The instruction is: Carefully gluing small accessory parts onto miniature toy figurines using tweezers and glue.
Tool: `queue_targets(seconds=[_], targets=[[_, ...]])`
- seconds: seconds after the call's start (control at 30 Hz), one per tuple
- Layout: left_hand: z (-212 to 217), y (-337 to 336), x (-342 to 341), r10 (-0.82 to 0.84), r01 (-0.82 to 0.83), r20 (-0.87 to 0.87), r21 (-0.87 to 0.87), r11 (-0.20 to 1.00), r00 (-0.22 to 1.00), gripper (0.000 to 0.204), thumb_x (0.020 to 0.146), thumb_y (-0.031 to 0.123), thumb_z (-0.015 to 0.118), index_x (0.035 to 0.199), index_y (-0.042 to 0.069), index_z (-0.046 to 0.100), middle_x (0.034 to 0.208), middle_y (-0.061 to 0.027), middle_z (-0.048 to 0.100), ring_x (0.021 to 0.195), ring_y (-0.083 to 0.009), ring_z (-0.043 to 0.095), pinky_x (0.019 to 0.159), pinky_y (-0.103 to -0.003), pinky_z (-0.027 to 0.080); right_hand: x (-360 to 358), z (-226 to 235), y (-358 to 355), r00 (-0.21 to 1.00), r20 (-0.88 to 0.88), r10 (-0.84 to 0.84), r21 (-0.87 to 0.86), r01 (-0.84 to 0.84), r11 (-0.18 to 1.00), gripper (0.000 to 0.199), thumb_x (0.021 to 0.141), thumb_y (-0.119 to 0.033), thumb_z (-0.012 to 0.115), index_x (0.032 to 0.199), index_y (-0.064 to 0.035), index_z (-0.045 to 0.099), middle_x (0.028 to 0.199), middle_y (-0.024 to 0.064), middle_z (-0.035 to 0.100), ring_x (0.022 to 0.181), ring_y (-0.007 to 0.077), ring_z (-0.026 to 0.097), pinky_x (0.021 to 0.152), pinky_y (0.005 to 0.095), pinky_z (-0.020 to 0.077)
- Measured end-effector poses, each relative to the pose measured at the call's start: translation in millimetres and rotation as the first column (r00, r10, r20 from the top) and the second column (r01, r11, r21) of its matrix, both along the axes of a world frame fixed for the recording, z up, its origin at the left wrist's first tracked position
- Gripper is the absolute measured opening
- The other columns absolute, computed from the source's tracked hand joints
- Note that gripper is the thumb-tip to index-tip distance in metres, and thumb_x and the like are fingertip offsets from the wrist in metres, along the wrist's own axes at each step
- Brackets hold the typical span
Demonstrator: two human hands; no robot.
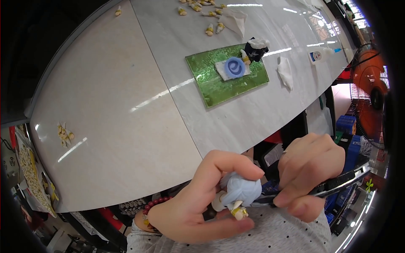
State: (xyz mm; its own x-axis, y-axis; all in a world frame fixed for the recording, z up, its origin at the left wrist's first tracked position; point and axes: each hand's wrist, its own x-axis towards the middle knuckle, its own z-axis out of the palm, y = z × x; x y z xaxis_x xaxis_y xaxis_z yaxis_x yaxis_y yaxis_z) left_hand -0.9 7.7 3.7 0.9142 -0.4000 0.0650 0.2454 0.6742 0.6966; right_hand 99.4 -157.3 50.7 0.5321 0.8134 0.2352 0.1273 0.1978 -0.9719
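Your left hand (185,208) curls around the pale blue rounded piece (244,189), which sits between the forefinger above and the thumb below; a small cream piece with a yellow band (238,212) shows just above the thumb. Your right hand (314,173) is closed on a long black-and-silver tool (344,182), its narrow end reaching left from your fingertips toward the blue piece; whether they touch, you cannot tell. Your left fingers hide part of the blue piece, and your right fingers cover the tool's middle. Beyond both hands, on the table (122,143), lies a green board (211,93) bearing a blue round dish (234,68). Right of that board, past your right knuckles, are a crumpled tissue (284,72) and a white bottle (316,57); small banded pieces (65,135) lie well left of your left fingers.
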Motion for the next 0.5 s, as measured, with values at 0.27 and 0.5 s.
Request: queue_targets(seconds=[0.27,0.5], targets=[[-3.1,1.0,0.1,-0.029,0.030,0.012,-0.031,0.999,1.000,0.056,0.076,-0.003,0.059,0.119,0.002,0.025,0.110,-0.0077,0.036,0.103,-0.0112,0.037,0.088,-0.025,0.029,-17.2,-16.6,-0.6,0.977,-0.130,-0.169,0.126,0.185,0.975,0.017,0.072,-0.007,0.063,0.063,0.0054,0.057,0.049,0.0107,0.053,0.034,0.0157,0.045,0.034,0.0229,0.0366],[-0.3,1.1,-0.2,-0.063,0.062,-0.033,-0.023,0.998,0.997,0.055,0.076,-0.003,0.060,0.119,0.003,0.025,0.110,-0.0068,0.036,0.100,-0.0100,0.038,0.085,-0.024,0.031,-15.1,-11.8,-2.5,0.984,-0.119,-0.133,0.076,0.142,0.987,0.015,0.070,-0.006,0.064,0.065,0.0056,0.058,0.052,0.0126,0.056,0.035,0.0167,0.046,0.034,0.0227,0.0375]])
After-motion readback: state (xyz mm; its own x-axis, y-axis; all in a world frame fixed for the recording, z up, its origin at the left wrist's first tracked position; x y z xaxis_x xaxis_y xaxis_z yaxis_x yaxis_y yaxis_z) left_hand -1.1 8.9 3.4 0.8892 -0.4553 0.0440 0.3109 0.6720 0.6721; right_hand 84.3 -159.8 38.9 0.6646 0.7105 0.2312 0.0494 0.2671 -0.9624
